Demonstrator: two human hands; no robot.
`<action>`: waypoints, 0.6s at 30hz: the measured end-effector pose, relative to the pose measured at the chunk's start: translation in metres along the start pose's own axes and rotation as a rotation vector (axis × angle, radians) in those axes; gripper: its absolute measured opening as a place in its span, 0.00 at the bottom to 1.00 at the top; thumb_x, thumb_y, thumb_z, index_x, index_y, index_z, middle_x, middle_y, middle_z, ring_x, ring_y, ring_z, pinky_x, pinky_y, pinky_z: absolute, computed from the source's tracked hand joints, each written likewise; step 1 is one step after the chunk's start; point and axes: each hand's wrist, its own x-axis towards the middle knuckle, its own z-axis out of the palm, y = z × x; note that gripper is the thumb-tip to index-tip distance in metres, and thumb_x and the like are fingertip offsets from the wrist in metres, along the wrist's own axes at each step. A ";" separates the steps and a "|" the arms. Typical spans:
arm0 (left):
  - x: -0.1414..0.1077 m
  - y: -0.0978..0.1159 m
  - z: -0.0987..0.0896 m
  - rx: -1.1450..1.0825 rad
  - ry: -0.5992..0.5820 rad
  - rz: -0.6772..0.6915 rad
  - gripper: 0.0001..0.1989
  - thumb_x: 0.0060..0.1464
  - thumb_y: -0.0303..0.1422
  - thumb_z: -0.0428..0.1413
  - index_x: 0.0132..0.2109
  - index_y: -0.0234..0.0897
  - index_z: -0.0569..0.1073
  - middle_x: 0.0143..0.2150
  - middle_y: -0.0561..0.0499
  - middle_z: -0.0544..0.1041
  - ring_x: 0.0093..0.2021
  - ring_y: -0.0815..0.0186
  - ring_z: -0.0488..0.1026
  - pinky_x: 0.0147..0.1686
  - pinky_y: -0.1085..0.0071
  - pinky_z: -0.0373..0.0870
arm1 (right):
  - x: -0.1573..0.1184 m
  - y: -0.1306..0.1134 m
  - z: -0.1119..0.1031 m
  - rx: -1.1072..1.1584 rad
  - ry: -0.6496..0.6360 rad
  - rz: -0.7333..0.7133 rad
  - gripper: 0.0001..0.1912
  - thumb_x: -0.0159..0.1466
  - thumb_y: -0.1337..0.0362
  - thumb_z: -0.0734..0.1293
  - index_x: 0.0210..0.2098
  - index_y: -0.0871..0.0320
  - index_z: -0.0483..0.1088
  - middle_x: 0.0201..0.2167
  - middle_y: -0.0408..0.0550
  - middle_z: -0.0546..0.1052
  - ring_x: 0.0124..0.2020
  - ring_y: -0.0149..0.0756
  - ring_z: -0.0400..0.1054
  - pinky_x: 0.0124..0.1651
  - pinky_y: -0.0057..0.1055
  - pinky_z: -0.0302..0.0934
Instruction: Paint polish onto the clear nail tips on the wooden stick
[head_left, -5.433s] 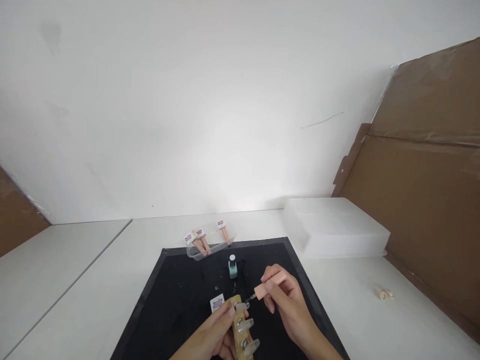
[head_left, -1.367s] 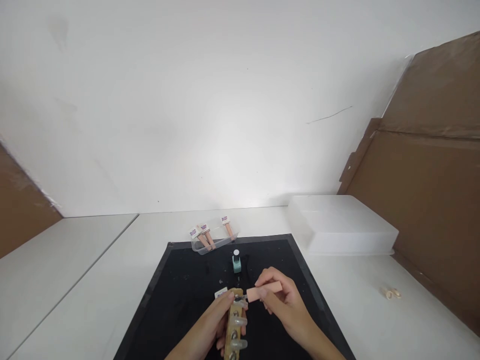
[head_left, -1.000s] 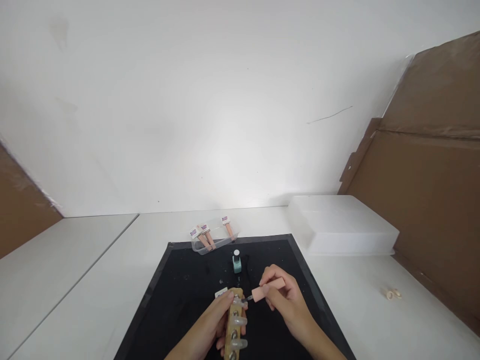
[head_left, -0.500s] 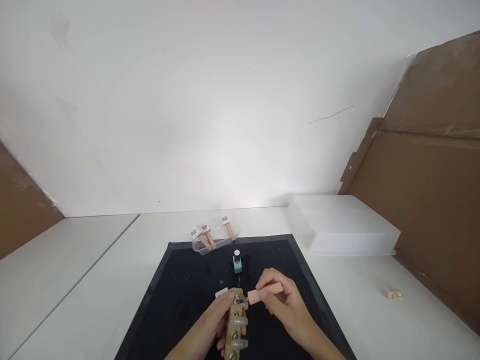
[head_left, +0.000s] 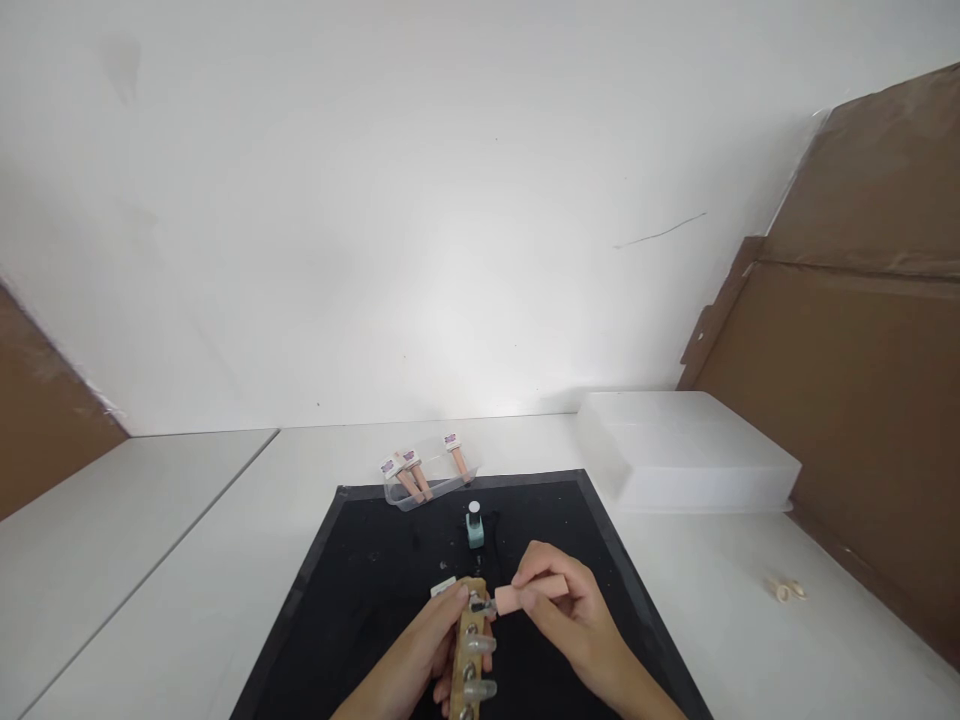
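My left hand (head_left: 430, 640) is closed around a narrow wooden strip (head_left: 459, 665) that runs toward me. Several round metal fittings line the strip, and clear, nail-shaped tips (head_left: 480, 645) stick out from its right side. In my right hand (head_left: 577, 610), thumb and fingers pinch a peach-coloured, long-capped brush (head_left: 551, 588). Its dark bristle end meets the tip at the strip's far end. A small white piece (head_left: 442, 586) shows beyond my left fingers, mostly hidden. Farther out, a teal bottle (head_left: 475, 530) with a black-and-white top stands upright.
A black mat (head_left: 360, 570) lies under my hands on the white table (head_left: 180, 590). At its far edge, a clear tray (head_left: 409, 503) holds several peach-handled, white-ended items. A translucent bin (head_left: 697, 470) sits at right, near small beige rings (head_left: 784, 591). Cardboard (head_left: 847, 380) borders the right side.
The brush in my right hand has shifted very slightly and lies a little more level against the far tip. The strip and my left hand have hardly moved.
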 end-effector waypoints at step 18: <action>0.003 -0.005 -0.001 -0.010 -0.011 0.008 0.24 0.48 0.55 0.45 0.34 0.35 0.66 0.22 0.54 0.71 0.13 0.78 0.55 0.13 0.79 0.51 | 0.000 -0.003 0.000 -0.053 -0.019 -0.028 0.04 0.59 0.68 0.63 0.29 0.57 0.69 0.23 0.42 0.66 0.24 0.32 0.59 0.28 0.28 0.52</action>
